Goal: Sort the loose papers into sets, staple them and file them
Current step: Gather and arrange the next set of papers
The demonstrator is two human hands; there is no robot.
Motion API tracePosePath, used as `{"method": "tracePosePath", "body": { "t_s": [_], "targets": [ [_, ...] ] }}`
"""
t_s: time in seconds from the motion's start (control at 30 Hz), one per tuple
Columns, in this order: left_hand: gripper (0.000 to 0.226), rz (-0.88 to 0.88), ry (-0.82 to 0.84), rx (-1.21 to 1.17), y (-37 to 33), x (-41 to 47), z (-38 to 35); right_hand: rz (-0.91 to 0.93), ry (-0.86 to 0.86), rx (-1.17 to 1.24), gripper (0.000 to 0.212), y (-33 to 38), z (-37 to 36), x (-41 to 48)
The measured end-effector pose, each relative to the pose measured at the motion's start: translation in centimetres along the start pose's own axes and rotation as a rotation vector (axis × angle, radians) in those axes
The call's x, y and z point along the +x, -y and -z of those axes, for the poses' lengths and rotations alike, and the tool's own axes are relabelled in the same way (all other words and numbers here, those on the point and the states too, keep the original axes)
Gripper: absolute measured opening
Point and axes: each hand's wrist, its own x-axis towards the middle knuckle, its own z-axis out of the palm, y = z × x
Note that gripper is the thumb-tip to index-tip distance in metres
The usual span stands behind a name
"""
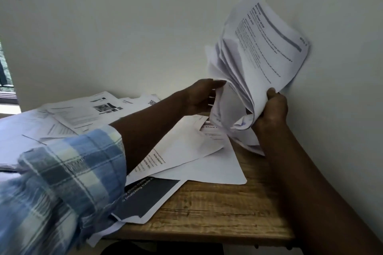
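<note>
Sheaf (259, 58): thin white printed sheets, curled and fanned, upright over the table's far right corner.
Right hand (271, 112): fingers clamped on the sheaf's lower edge.
Left hand (201, 97): fingers straight, together, touching the sheaf's left edge.
Loose papers (186, 147): flat, overlapping. One part-black sheet (145, 198) lies near the front edge.
Table (228, 213): grainy wood.
</note>
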Motion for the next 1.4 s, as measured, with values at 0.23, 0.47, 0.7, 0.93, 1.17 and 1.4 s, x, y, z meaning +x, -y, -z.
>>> {"method": "tracePosePath", "body": {
  "t_s": [0.23,0.47,0.7,0.93,1.17,1.4],
  "targets": [
    [0.037,0.106,0.268,-0.049,0.5,0.6,-0.6,0.0,0.026,-0.055,0.039,0.3,0.5,-0.1],
    [0.041,0.001,0.368,0.764,1.0,1.0,0.1,0.024,-0.005,-0.116,0.041,-0.1,1.2,0.7],
    [0.096,0.176,0.317,1.474,5.3,1.0,5.2,0.065,-0.124,-0.246,0.033,-0.9,2.0,1.1],
    [0.08,-0.12,0.255,1.505,7.2,-3.2,8.4,0.089,-0.138,-0.32,0.031,-1.8,2.4,1.3],
    [0.029,-0.317,-0.011,1.519,7.4,-4.0,9.1,0.153,-0.188,-0.451,0.02,-3.1,3.9,2.4],
    [0.033,-0.224,0.063,1.397,7.6,-2.5,11.0,0.15,-0.159,-0.524,0.023,-3.4,3.8,1.7]
  ]
}}
